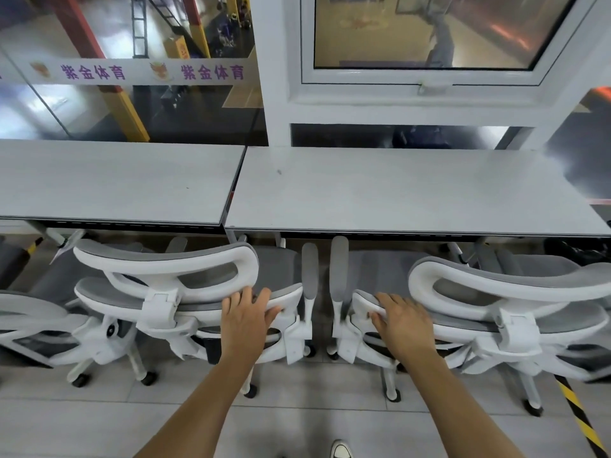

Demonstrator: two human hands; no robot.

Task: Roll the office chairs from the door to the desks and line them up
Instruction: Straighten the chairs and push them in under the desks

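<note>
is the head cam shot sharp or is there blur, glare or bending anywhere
Head view: wide-angle bending curves the desks' edges; motion blur smears the right chair's back beside the right hand; the left hand and left chair look sharper; reflections wash the glass wall.

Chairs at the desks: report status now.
Left hand grips left chair backrest. Right hand grips right chair backrest. Both tucked at desks; armrests nearly touching.
</note>
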